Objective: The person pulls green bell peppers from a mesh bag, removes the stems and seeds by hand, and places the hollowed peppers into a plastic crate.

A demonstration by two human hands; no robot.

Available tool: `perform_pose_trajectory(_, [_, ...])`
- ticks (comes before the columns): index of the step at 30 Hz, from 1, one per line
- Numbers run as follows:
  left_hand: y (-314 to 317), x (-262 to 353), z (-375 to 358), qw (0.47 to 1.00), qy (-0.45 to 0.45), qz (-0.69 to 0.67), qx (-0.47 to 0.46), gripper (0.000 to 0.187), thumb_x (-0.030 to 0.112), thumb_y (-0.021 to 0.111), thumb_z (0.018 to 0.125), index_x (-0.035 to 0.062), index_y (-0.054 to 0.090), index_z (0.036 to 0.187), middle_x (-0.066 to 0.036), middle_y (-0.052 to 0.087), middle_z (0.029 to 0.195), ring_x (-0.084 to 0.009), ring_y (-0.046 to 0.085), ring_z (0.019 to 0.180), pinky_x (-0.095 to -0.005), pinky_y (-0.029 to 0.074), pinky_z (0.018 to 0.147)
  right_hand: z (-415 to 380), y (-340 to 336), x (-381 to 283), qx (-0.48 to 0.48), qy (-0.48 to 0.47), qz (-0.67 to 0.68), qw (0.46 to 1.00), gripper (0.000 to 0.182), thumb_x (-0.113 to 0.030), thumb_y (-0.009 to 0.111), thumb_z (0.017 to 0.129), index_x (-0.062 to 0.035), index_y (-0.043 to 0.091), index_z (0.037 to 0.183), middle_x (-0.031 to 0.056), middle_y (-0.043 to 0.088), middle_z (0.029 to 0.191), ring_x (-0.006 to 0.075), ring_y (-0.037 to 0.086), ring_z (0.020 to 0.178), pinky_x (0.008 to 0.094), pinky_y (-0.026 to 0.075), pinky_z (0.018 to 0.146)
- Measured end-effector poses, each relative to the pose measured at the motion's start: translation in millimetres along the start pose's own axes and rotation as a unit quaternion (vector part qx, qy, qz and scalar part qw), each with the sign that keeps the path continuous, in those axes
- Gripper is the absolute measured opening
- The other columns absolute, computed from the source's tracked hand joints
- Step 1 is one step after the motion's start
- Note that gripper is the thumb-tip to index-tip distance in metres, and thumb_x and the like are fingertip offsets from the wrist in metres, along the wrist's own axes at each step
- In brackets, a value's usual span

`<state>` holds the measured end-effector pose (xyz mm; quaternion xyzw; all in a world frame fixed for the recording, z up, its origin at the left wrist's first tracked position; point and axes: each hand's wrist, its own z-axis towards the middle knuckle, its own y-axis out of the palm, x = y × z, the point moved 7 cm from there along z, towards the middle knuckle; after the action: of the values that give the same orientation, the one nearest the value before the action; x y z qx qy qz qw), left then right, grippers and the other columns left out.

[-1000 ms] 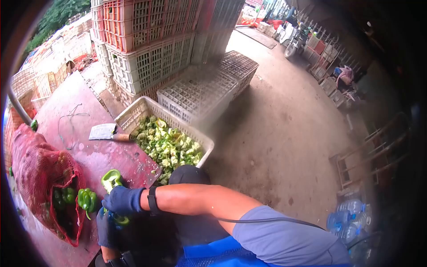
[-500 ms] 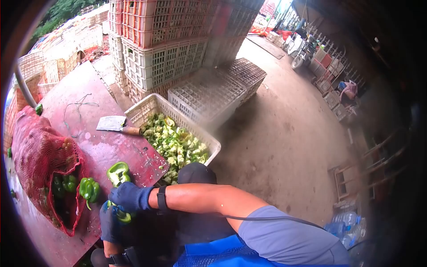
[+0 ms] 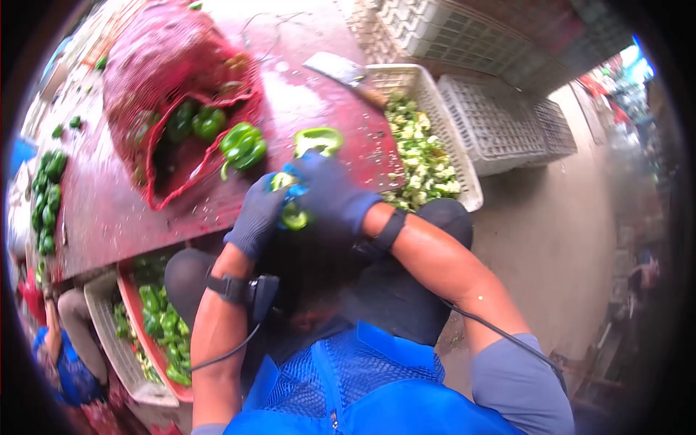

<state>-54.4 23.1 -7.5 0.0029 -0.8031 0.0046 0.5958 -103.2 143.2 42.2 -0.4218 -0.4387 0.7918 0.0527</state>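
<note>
Both hands wear dark blue knit gloves and meet over my lap at the table's edge. My left hand is closed around a cut green bell pepper, whose pale inside shows between the hands. My right hand, somewhat blurred, presses against the same pepper with curled fingers; what it grips is hidden. Just beyond the hands, a halved bell pepper lies cut side up on the table. A whole green bell pepper lies to its left, by the mouth of a red mesh sack holding more peppers.
A cleaver rests on the red tabletop, its handle toward a white crate of pepper cores. Lower left, an orange crate holds green peppers. More peppers line the table's left side, near another person.
The view has swung left and down, bringing the lower-left crates and another person into sight. My hands stay together at the cut pepper.
</note>
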Motion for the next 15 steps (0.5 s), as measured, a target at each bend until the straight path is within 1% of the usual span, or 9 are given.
perform_pose_trajectory(3, [1, 0, 3, 0.999, 0.022, 0.028, 0.021, 0.030, 0.025, 0.066, 0.087, 0.0011, 0.065, 0.105, -0.005, 0.066, 0.089, -0.0112, 0.061, 0.081, -0.0288, 0.050, 0.074, 3, 8, 17, -0.021, 0.014, 0.012, 1.000, 0.031, -0.024, 0.072, 0.072, -0.0051, 0.067, 0.095, 0.0199, 0.064, 0.091, 0.0383, 0.060, 0.088, 0.0456, 0.049, 0.079])
perform_pose_trajectory(5, [1, 2, -1, 0.999, -0.005, 0.024, 0.035, 0.030, 0.023, 0.066, 0.086, 0.0005, 0.064, 0.105, -0.008, 0.067, 0.089, -0.0124, 0.062, 0.080, -0.0300, 0.051, 0.073, 5, 11, 20, -0.009, 0.004, 0.026, 1.000, 0.025, -0.023, 0.072, 0.074, -0.0060, 0.068, 0.092, 0.0175, 0.065, 0.088, 0.0333, 0.063, 0.083, 0.0419, 0.050, 0.075])
perform_pose_trajectory(7, [-1, -1, 2, 0.995, -0.020, 0.097, 0.016, 0.031, 0.013, 0.056, 0.088, -0.0025, 0.060, 0.114, -0.006, 0.066, 0.099, -0.0120, 0.061, 0.089, -0.0277, 0.050, 0.081, 5, 8, 22, 0.007, -0.004, 0.037, 0.999, 0.020, -0.022, 0.073, 0.075, -0.0069, 0.069, 0.088, 0.0151, 0.067, 0.085, 0.0283, 0.066, 0.078, 0.0382, 0.052, 0.071])
perform_pose_trajectory(9, [-4, -5, 2, 0.994, -0.016, 0.109, 0.014, 0.034, 0.013, 0.056, 0.087, -0.0034, 0.059, 0.116, -0.007, 0.065, 0.100, -0.0126, 0.060, 0.090, -0.0286, 0.050, 0.083, 1, 21, 37, -0.082, 0.147, 0.287, 0.943, 0.017, -0.016, 0.070, 0.080, -0.0036, 0.069, 0.091, 0.0083, 0.068, 0.081, 0.0146, 0.064, 0.070, 0.0312, 0.051, 0.065])
perform_pose_trajectory(10, [-6, -10, 5, 0.989, 0.014, 0.142, 0.021, 0.035, 0.013, 0.055, 0.086, -0.0038, 0.059, 0.117, -0.008, 0.065, 0.101, -0.0130, 0.060, 0.091, -0.0289, 0.050, 0.083, -2, 21, 36, -0.105, 0.197, 0.349, 0.910, 0.015, -0.011, 0.066, 0.083, -0.0003, 0.069, 0.094, 0.0036, 0.066, 0.078, 0.0070, 0.058, 0.069, 0.0275, 0.049, 0.062])
perform_pose_trajectory(11, [-7, -11, 7, 0.983, 0.046, 0.175, 0.027, 0.036, 0.012, 0.055, 0.086, -0.0041, 0.058, 0.118, -0.008, 0.065, 0.102, -0.0133, 0.060, 0.092, -0.0293, 0.050, 0.084, -2, 18, 35, -0.108, 0.198, 0.349, 0.909, 0.015, -0.011, 0.066, 0.083, -0.0003, 0.069, 0.094, 0.0036, 0.066, 0.078, 0.0070, 0.058, 0.069, 0.0275, 0.049, 0.062])
perform_pose_trajectory(13, [-7, -9, 3, 0.982, 0.039, 0.183, 0.021, 0.037, 0.010, 0.054, 0.086, -0.0042, 0.057, 0.120, -0.008, 0.064, 0.103, -0.0140, 0.059, 0.093, -0.0297, 0.049, 0.085, -7, 21, 39, -0.141, 0.255, 0.458, 0.840, 0.016, -0.010, 0.064, 0.085, 0.0001, 0.068, 0.097, 0.0041, 0.066, 0.079, 0.0098, 0.061, 0.069, 0.0280, 0.051, 0.063])
perform_pose_trajectory(14, [-7, -7, 2, 0.985, 0.047, 0.165, 0.027, 0.036, 0.014, 0.056, 0.084, -0.0031, 0.059, 0.116, -0.015, 0.066, 0.102, -0.0205, 0.063, 0.094, -0.0332, 0.050, 0.085, 1, 9, 27, -0.136, 0.068, 0.308, 0.939, 0.016, -0.008, 0.061, 0.088, 0.0002, 0.067, 0.100, 0.0056, 0.066, 0.078, 0.0120, 0.063, 0.070, 0.0286, 0.052, 0.064])
perform_pose_trajectory(15, [-6, -5, 0, 0.987, 0.054, 0.148, 0.033, 0.035, 0.017, 0.058, 0.083, -0.0019, 0.062, 0.113, -0.021, 0.067, 0.102, -0.0270, 0.066, 0.095, -0.0368, 0.050, 0.085, 2, 11, 31, -0.136, 0.069, 0.308, 0.939, 0.016, -0.008, 0.061, 0.088, 0.0002, 0.067, 0.100, 0.0056, 0.066, 0.078, 0.0120, 0.063, 0.070, 0.0286, 0.052, 0.064])
